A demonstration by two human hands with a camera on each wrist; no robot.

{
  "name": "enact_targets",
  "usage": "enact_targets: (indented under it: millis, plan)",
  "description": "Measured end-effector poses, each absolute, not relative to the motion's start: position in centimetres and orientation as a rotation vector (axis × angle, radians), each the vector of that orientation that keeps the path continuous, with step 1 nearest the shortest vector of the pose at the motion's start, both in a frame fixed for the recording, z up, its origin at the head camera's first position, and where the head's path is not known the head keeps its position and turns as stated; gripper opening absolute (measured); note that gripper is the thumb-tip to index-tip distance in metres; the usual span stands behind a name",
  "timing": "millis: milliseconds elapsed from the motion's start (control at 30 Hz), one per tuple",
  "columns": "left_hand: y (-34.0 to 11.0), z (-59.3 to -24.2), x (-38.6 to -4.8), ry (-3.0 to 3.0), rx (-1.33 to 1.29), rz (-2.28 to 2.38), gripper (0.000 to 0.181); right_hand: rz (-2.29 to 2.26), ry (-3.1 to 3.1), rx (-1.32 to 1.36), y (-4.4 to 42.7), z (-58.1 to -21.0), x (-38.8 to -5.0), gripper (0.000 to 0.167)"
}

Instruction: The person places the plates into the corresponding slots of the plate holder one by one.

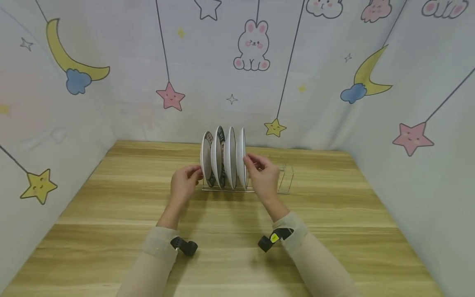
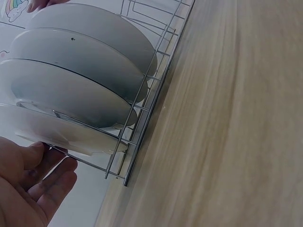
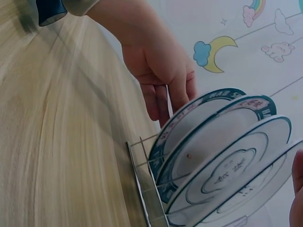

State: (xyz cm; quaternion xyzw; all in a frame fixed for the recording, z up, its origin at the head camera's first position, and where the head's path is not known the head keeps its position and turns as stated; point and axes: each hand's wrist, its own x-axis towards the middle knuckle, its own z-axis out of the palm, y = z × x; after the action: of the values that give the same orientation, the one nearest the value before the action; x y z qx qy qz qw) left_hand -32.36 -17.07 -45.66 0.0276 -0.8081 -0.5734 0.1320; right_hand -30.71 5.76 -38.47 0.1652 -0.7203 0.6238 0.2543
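Several white plates stand on edge, side by side, in a wire dish rack (image 1: pixel 246 190). In the right wrist view their faces show dark green rims with lettering. My left hand (image 1: pixel 184 183) is at the rack's left end, beside the leftmost plate (image 1: pixel 206 159). In the left wrist view its thumb and fingers (image 2: pixel 54 189) pinch the rack's end wire, close to that plate's underside. My right hand (image 1: pixel 264 175) pinches the rim of the rightmost plate (image 1: pixel 241 159) between thumb and fingers. Only its fingertips (image 3: pixel 298 168) enter the right wrist view.
The rack's right section (image 1: pixel 287 179) holds no plates. Beneath everything lies a wood-grain table (image 1: pixel 222 264). Behind and at both sides hang white cloth walls (image 1: pixel 208 53) printed with stars, moons and rabbits. Small black cameras (image 1: pixel 187 247) sit on both wrists.
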Motion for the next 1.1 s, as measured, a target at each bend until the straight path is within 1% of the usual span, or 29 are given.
enact_targets:
  millis: [467,700,933,1100]
  plan:
    - [-17.3,-45.6,-32.3,-2.341,0.074,-1.654,0.022,1.601,-1.915,0.376,9.1,-39.0,-31.3,0.014]
    - [-17.2,-45.5,-31.9,-2.358,0.078,-1.667,0.024,1.609,-1.938,0.334,10.4,-39.3,-31.5,0.017]
    - [-17.0,-45.4,-31.8,-2.353,0.096,-1.692,0.024,1.612,-1.966,0.223,13.3,-42.2,-33.9,0.023]
    - [-16.9,-45.5,-31.9,-2.350,0.096,-1.699,0.024,1.592,-1.982,0.179,15.2,-43.0,-34.0,0.025]
